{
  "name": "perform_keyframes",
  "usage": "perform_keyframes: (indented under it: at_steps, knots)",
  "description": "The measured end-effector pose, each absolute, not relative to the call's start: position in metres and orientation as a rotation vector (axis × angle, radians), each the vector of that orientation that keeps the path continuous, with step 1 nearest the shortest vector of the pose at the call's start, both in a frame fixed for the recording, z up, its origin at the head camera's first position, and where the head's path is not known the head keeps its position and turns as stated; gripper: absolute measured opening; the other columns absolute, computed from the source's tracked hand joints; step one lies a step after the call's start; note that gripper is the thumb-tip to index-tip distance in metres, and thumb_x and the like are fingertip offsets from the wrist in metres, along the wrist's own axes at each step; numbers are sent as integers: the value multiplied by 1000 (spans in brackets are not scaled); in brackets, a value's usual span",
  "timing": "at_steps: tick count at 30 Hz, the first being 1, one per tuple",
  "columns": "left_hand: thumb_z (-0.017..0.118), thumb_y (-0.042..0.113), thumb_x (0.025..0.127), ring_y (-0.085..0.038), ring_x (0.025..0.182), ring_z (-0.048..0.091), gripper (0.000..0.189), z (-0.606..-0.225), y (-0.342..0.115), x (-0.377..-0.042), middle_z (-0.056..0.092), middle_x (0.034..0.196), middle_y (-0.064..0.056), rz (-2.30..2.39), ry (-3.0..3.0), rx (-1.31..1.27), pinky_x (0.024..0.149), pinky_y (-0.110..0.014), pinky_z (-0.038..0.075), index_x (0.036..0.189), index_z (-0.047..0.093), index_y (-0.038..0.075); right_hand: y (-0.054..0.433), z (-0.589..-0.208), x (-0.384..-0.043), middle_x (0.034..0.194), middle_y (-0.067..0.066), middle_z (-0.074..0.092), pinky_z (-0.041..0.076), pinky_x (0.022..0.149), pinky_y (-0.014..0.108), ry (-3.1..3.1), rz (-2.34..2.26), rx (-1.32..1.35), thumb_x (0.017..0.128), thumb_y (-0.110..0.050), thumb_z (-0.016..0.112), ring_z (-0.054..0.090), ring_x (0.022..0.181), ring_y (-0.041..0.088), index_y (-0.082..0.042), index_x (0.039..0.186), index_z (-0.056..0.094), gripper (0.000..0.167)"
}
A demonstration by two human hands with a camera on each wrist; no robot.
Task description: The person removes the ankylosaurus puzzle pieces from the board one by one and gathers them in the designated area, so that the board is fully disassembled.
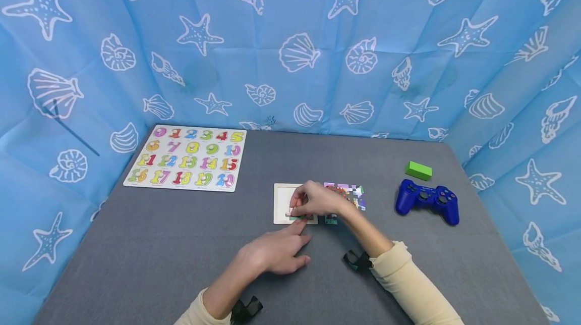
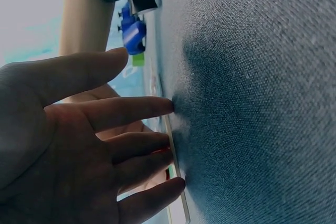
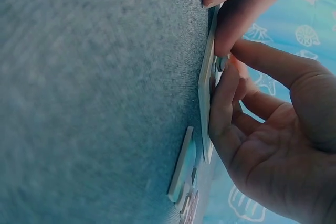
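A small square puzzle tray (image 1: 276,203) with a pale rim lies in front of me, some colored pieces along its near side. Between thumb and fingers, my right hand (image 1: 320,199) pinches a small puzzle piece (image 3: 220,64) low over the tray; the fingers largely hide its picture. My left hand (image 1: 278,253) has its fingers extended, with fingertips (image 2: 176,184) at the tray's near edge, close to the right fingers. Just right of the tray, partly covered by the right hand and forearm, are several joined or closely laid colorful puzzle pieces (image 1: 356,196).
A white number board (image 1: 215,188) with colored numerals lies at the back left. To the right are a blue game controller (image 1: 426,201) and a green block (image 1: 418,170). Blue curtain (image 1: 268,70) with shell prints borders the grey table (image 1: 181,244) at the back and sides.
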State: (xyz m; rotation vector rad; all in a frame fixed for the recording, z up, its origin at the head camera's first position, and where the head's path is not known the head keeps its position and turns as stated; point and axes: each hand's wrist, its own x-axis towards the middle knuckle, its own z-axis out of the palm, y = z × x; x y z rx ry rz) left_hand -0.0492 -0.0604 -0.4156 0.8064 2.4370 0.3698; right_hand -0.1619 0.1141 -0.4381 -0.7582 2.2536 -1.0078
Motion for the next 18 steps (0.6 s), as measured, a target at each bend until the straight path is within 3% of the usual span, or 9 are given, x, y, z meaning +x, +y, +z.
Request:
perform_keyframes:
  at_steps: [7,18]
  knots:
    - [63,46,109,-17,168,28,59,-414,-60,-50,26,182,-3,352,2425,776,121,-57,48,161,55,19,116,-438,-159,85,7,76,53,65,21,2223,-1065,-806,96,-7,80,64,70,7,-2,99,76,7]
    - [61,44,110,-15,169,25,57,-417,-59,-53,21,184,-1,372,2384,752,125,-56,45,162,54,19,136,-440,-157,87,8,74,52,65,22,2269,-1228,-803,100,-12,78,62,72,6,-3,102,74,10]
